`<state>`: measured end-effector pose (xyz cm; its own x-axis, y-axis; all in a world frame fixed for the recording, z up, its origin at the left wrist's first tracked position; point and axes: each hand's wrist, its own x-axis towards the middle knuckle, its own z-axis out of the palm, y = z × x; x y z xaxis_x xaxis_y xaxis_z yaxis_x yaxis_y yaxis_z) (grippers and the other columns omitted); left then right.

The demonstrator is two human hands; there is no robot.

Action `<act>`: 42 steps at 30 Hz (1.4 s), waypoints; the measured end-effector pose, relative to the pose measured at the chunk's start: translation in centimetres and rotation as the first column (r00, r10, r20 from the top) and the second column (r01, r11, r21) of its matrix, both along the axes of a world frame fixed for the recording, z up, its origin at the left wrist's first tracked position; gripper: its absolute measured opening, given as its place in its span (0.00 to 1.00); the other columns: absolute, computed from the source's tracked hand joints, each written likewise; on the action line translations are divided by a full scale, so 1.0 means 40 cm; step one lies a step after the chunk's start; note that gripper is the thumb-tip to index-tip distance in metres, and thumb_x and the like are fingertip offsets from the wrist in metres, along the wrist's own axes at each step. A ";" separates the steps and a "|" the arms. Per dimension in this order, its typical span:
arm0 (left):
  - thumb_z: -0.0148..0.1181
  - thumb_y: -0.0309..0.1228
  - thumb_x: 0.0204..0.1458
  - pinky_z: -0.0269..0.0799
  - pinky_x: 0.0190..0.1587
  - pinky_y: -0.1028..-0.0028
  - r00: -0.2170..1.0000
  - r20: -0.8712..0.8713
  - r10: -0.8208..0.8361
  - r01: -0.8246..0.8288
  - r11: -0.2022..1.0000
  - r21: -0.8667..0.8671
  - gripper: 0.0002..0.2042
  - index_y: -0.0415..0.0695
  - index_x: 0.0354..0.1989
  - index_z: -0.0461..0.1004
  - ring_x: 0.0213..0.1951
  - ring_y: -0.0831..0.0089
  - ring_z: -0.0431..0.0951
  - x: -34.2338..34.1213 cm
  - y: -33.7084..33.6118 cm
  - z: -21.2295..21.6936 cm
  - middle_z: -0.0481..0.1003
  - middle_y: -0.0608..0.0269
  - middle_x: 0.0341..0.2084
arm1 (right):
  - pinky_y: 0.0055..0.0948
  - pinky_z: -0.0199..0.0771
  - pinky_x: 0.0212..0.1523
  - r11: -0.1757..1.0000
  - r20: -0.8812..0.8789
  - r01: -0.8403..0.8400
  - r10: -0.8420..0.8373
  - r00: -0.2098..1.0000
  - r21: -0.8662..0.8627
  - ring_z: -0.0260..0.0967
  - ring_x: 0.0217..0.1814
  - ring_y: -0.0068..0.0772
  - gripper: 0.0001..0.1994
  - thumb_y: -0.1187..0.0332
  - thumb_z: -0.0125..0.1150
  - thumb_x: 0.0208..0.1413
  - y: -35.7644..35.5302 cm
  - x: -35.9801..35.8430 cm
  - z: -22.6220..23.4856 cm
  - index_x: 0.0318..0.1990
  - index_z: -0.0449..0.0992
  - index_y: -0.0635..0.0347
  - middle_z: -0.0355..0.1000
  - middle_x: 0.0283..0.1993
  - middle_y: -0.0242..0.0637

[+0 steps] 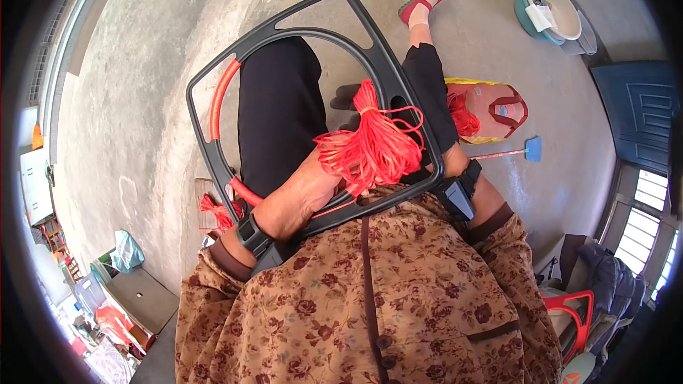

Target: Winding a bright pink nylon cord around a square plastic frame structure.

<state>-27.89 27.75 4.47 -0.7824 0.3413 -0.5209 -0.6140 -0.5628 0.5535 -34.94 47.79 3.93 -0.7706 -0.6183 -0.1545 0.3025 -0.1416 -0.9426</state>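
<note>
A black plastic frame (353,18) with a round ring inside it lies tilted across my lap. Red cord is wound tightly round parts of the ring on its left side. Over the ring's right side hangs a bundle of red cord (377,146), tied near its top. My left hand (313,179) reaches in at the ring's lower edge and is closed at the bundle, whose loops cover its fingertips. Behind the frame's right side is my right hand (450,156); only the part near the wrist shows, and its fingers are hidden by the frame and the cord.
A red and yellow bag (487,110) with more red cord stands right of my leg, near a blue fly swatter (532,149). Another red cord bundle (219,212) lies at left. Basins (562,11) are at far right, a red-framed chair (580,320) at lower right.
</note>
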 end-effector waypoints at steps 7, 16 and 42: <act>0.55 0.30 0.60 0.78 0.28 0.76 0.990 0.019 -0.138 0.139 0.990 -0.027 0.09 0.37 0.41 0.75 0.24 0.73 0.79 -0.005 -0.002 0.003 0.79 0.59 0.27 | 0.24 0.72 0.42 0.995 0.455 0.038 0.009 0.890 -0.094 0.72 0.42 0.22 0.18 0.74 0.65 0.52 -0.004 -0.033 0.067 0.50 0.71 0.66 0.74 0.42 0.37; 0.55 0.39 0.61 0.75 0.24 0.80 0.983 -0.048 -0.178 0.172 0.979 -0.107 0.13 0.40 0.36 0.76 0.23 0.79 0.77 -0.012 -0.002 -0.010 0.77 0.63 0.24 | 0.27 0.69 0.52 0.933 0.086 -0.049 0.020 0.996 0.356 0.67 0.54 0.26 0.17 0.70 0.59 0.58 0.150 0.100 0.023 0.54 0.72 0.62 0.68 0.56 0.38; 0.56 0.36 0.61 0.76 0.25 0.81 0.986 -0.049 -0.161 0.153 0.979 -0.137 0.10 0.41 0.37 0.74 0.23 0.79 0.78 -0.008 -0.017 0.002 0.78 0.61 0.25 | 0.18 0.50 0.20 0.806 0.555 0.591 -0.507 0.660 0.033 0.51 0.18 0.15 0.22 0.51 0.47 0.66 0.462 0.200 -0.106 0.52 0.69 0.63 0.55 0.22 0.21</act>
